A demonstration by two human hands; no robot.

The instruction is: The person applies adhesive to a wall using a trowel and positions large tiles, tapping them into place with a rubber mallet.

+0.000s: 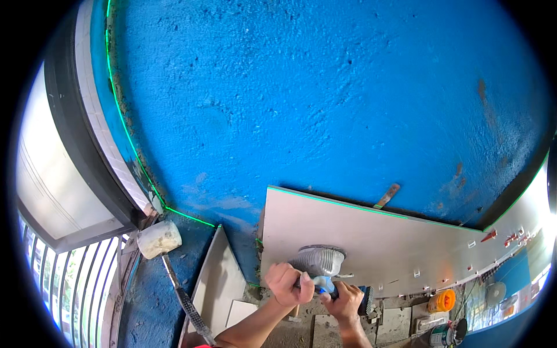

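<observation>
A pale large-format tile (325, 226) stands against the blue wall. On its lower left part sits a tile vibrator (318, 261) with a grey ribbed suction pad and a blue-and-black body. My left hand (287, 284) is closed around the tool's left side, just below the pad. On the other side, my right hand (346, 301) grips the blue body, beside a dark block that looks like a battery. To the left of my left forearm, a white-headed mallet (159, 239) with a black textured handle leans upward. Its handle end lies near my forearm; what supports it is unclear.
Green laser light runs along the tile's top edge and the left wall corner. A flat strip (387, 196) sticks up behind that edge. Another tile panel (216, 284) stands at left, by a barred window. An orange bucket (442, 300) and a can (447, 335) stand lower right.
</observation>
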